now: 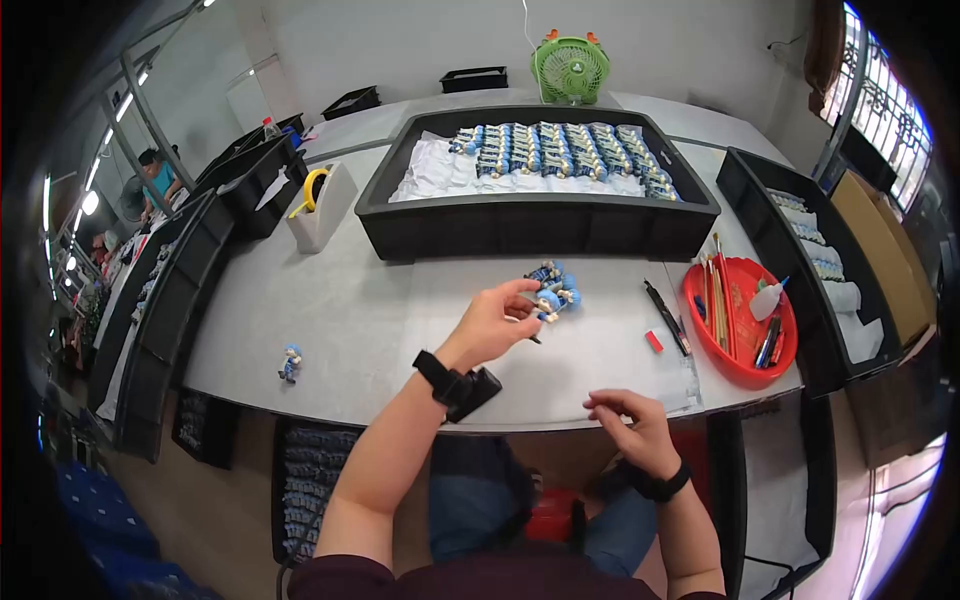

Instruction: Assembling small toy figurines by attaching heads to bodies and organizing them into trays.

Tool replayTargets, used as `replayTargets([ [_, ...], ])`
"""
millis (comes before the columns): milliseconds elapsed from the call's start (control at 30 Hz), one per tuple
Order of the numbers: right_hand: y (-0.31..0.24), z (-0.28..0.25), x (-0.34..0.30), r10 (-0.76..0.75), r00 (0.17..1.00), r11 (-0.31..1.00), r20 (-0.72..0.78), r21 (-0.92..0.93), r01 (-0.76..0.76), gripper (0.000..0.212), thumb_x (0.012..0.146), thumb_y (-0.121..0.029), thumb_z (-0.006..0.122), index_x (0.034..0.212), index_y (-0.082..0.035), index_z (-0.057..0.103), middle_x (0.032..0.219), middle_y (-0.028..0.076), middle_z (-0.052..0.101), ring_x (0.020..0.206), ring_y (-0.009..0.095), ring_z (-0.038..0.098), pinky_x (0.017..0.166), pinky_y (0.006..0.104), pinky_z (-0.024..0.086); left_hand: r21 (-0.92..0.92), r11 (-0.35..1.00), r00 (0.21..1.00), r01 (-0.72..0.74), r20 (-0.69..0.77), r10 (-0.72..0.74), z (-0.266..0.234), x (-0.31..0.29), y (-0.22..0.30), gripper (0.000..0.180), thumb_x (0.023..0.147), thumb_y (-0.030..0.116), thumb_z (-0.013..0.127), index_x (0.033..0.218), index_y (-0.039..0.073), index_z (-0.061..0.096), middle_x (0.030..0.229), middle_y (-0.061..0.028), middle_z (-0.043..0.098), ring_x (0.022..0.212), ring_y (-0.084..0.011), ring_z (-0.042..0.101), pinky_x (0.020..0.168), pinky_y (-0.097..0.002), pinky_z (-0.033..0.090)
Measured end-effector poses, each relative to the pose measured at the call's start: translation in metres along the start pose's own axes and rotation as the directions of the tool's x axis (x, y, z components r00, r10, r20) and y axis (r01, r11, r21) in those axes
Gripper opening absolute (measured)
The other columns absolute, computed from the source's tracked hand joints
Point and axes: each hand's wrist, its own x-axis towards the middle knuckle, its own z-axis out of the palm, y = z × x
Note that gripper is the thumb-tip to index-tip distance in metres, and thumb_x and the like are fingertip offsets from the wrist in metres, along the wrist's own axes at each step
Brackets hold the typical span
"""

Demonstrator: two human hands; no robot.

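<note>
My left hand is over the middle of the table, thumb and fingers closed around a small figurine with a light blue cap. Right beside it is a small cluster of similar blue-and-white figurines, partly overlapping, so the exact edge of the held one is hard to make out. A thin dark tip shows below the left fingers; what it belongs to is hidden. My right hand hovers at the table's front edge, fingers loosely bent, thumb slightly apart, nothing visible in it. A single figurine stands apart at the left.
A large black tray holds rows of figurines on white lining. To the right are a red basket with brushes, pens and a small bottle, a black pen-like tool and a red block. A white holder and green fan stand farther back.
</note>
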Motion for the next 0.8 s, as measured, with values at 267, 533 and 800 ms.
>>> replayTargets([
  [267,0.014,0.027,0.036,-0.038,0.997,0.995,-0.067,0.085,0.043,0.038,0.078,-0.01,0.065,0.112,0.0,0.053,0.093,0.01,0.063,0.08,0.013,0.059,0.069,0.0247,0.047,-0.585,0.807,0.981,-0.086,-0.189,-0.033,0.066,-0.046,-0.024,0.044,0.078,-0.002,0.061,0.119,-0.004,0.044,0.097,-0.0109,0.06,0.089,-0.0142,0.057,0.08,-0.0259,0.048],
  [533,0.021,0.03,0.033,-0.018,0.997,0.992,-0.073,0.12,0.026,0.036,0.079,-0.008,0.063,0.112,0.003,0.054,0.091,0.01,0.063,0.081,0.013,0.059,0.071,0.0245,0.047,-0.595,0.79,0.969,-0.149,-0.249,-0.004,0.075,-0.05,-0.04,0.049,0.074,-0.002,0.067,0.118,-0.003,0.045,0.094,-0.0105,0.06,0.085,-0.0128,0.057,0.075,-0.0241,0.049],
  [800,0.023,0.025,0.031,0.028,0.998,0.992,-0.062,0.126,-0.02,0.034,0.079,-0.007,0.062,0.11,0.004,0.054,0.092,0.011,0.064,0.083,0.014,0.059,0.074,0.0254,0.047,-0.581,0.805,0.974,-0.117,-0.225,-0.021,0.076,-0.05,-0.035,0.051,0.073,-0.005,0.066,0.118,-0.005,0.042,0.094,-0.0113,0.057,0.086,-0.0146,0.057,0.078,-0.0262,0.05],
])
